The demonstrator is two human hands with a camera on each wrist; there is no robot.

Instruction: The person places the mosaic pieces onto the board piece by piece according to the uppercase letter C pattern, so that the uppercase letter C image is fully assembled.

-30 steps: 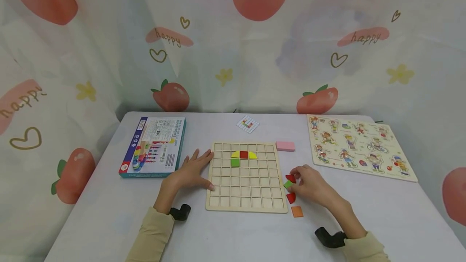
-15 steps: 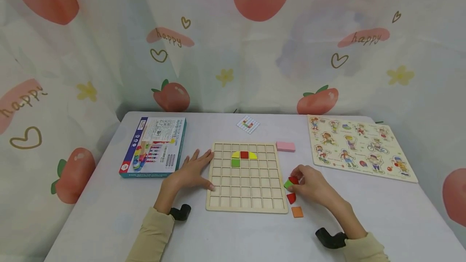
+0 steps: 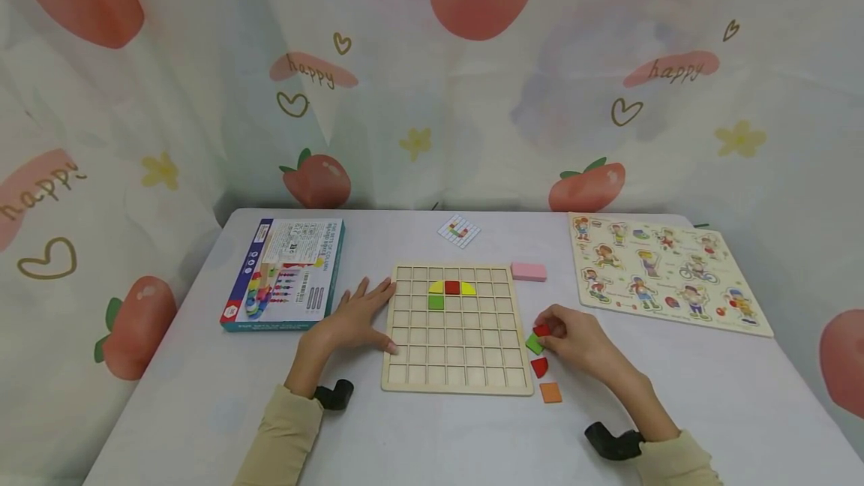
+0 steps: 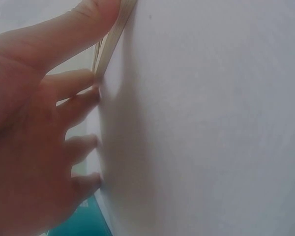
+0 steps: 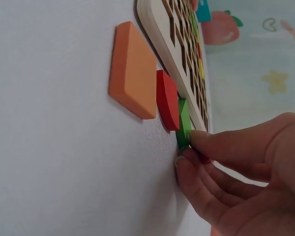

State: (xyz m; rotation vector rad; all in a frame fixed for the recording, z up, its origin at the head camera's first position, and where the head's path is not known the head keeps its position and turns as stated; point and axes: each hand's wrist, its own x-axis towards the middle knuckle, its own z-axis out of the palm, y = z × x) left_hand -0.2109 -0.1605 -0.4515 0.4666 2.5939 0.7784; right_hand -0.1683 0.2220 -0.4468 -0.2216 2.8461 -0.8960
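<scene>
The right hand [image 3: 579, 340] pinches a small red piece [image 3: 541, 331] just off the right edge of the wooden grid board [image 3: 455, 377], which lies mid-desk toward the near edge. Beside it lie a green piece [image 3: 534, 343], a red quarter-round piece [image 3: 539, 367] and an orange square [image 3: 550, 393]. The left hand [image 3: 351, 319] rests flat, fingers spread, against the board's left edge.
</scene>
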